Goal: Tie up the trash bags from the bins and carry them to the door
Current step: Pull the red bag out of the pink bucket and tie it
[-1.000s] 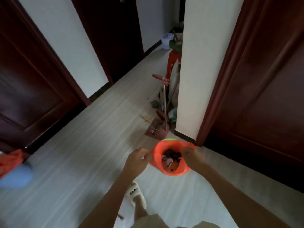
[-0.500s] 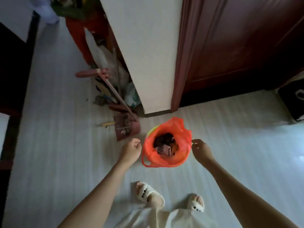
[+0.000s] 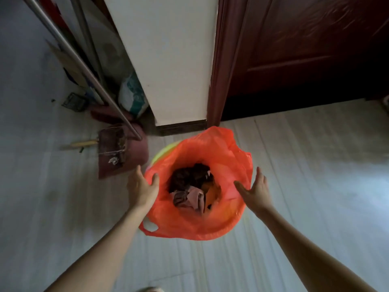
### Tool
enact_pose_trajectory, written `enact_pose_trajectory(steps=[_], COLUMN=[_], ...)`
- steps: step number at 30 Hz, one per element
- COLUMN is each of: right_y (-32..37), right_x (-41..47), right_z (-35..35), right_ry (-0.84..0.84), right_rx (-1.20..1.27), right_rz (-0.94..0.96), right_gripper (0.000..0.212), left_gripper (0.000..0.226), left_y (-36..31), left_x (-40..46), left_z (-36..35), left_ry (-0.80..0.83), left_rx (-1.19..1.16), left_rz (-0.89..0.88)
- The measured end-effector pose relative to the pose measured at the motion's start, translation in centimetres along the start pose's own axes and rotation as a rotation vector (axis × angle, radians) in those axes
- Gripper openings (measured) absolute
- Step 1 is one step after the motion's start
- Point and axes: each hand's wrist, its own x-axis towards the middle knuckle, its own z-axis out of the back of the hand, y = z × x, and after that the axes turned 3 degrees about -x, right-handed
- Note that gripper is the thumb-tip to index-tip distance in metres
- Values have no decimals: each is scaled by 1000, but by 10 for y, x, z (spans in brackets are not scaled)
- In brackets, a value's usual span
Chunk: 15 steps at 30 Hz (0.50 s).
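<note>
An orange trash bag (image 3: 212,224) lines a round bin on the floor, its mouth wide and dark scraps and crumpled paper (image 3: 190,186) inside. A yellow-green bin rim (image 3: 163,152) peeks out at the bag's far left. My left hand (image 3: 142,187) is at the bag's left rim, thumb over the plastic, fingers spread. My right hand (image 3: 255,189) hovers at the right rim with fingers apart, holding nothing. A bag handle loop (image 3: 149,226) hangs at the near left.
A maroon dustpan (image 3: 122,152) with a long metal handle lies just left of the bin beside a white wall corner (image 3: 170,70). A dark red door (image 3: 305,49) stands behind on the right. Clutter and a printed sack (image 3: 131,96) sit by the wall.
The view has come down much closer over the bin. Both hands, loosely closed before, have opened and moved in against the bag's rim.
</note>
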Motion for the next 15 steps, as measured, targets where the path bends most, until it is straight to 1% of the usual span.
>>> enact_pose_trajectory(steps=[2, 3, 5, 7, 8, 10, 11, 13, 15], right_y=[-14, -18, -24, -28, -30, -32, -32, -33, -37], right_x=[36, 50, 69, 76, 77, 76, 72, 65, 53], right_z=[-27, -38, -55, -64, -66, -69, -69, -71, -74], right_ry=[-51, -83, -172, -303, -358, -449, -497, -574, -593], right_rx=[157, 235, 296, 239, 205, 162, 133, 68, 11], right_rz=[50, 84, 128, 176, 204, 234, 246, 277, 328], right_gripper=[93, 92, 82, 68, 57, 33, 24, 16, 13], left_gripper=[64, 60, 47, 38, 35, 34, 35, 41, 48], left_y=[23, 31, 43, 51, 54, 58, 57, 54, 55], left_x=[31, 43, 56, 62, 65, 69, 68, 66, 57], left_z=[-29, -40, -51, -55, -55, -54, -53, -50, -44], left_ry=[-9, -9, -45, -116, -152, -202, -207, -195, -157], left_rx=[-54, -77, -81, -49, 5, 122, 182, 322, 415], left_rz=[-30, -57, -140, -243, -285, -326, -332, -309, -281])
